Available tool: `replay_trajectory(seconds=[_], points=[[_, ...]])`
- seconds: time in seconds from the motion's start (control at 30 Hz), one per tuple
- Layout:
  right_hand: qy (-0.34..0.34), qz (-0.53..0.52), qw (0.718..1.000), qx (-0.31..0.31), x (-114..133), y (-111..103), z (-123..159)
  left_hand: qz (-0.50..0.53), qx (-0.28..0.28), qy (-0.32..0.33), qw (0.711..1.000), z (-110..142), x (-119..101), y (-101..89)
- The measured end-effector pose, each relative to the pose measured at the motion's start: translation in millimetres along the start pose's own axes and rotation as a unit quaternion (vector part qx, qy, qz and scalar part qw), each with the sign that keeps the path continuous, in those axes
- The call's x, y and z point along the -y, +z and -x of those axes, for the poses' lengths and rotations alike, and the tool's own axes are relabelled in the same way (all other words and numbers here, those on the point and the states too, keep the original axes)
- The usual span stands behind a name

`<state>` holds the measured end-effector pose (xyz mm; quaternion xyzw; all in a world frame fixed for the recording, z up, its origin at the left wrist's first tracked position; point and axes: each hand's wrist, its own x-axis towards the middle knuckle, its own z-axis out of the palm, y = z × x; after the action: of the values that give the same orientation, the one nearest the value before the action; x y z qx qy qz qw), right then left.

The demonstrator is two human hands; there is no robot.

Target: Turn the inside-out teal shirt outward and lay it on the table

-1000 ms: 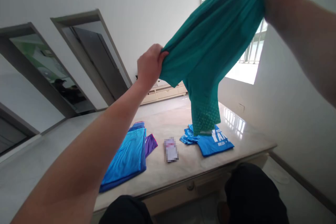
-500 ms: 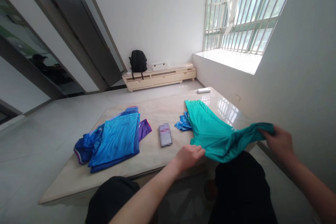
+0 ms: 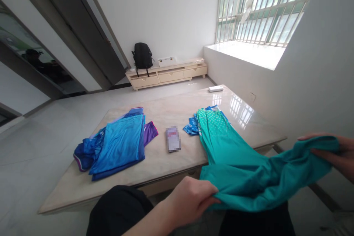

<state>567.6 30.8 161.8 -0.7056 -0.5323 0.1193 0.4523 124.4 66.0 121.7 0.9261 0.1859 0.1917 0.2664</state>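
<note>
A green sports shirt (image 3: pixel 235 147) with a pale dotted pattern is pulled out between my hands. Its dotted end lies on the table over blue patterned clothing (image 3: pixel 191 126), while the near part hangs past the table edge above my lap. My left hand (image 3: pixel 190 201) pinches a lower corner between thumb and fingers. At the right, my right hand (image 3: pixel 339 151) grips a bunched, stretched-out end of the same shirt; part of that hand is behind the cloth.
Folded blue sportswear (image 3: pixel 121 142) is piled on the left of the stone-topped table (image 3: pixel 155 169), a purple piece (image 3: pixel 151 132) poking out. A blurred-out phone-like item (image 3: pixel 173 139) lies mid-table. At the far corner is a white object (image 3: pixel 216 89). A backpack (image 3: pixel 142 56) sits on a low cabinet (image 3: pixel 171 75).
Both hands have come nearer to me, the right one also further right, drawing the green shirt toward me and stretching it. More of the dotted end and the blue cloth under it shows.
</note>
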Motion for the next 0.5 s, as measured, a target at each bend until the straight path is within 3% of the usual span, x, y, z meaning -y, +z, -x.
replay_trajectory(seconds=[0.13,0.23,0.3,0.37,0.5], points=[[-0.008,0.005,1.0,-0.003,-14,-7,-2,0.069,0.041,-0.007,0.997,1,-11,5.8],[-0.003,0.013,1.0,0.026,-17,0,-23,0.104,0.027,-0.051,0.993,-14,7,-0.5],[-0.011,0.032,0.998,0.047,-8,17,-56,0.098,-0.017,-0.106,0.989,-34,38,-14.6],[-0.035,0.042,0.998,0.03,9,46,-104,0.05,-0.073,-0.171,0.981,-61,80,-33.6],[-0.037,0.065,0.996,0.041,39,131,-208,-0.09,-0.113,-0.292,0.946,-114,168,-68.0]])
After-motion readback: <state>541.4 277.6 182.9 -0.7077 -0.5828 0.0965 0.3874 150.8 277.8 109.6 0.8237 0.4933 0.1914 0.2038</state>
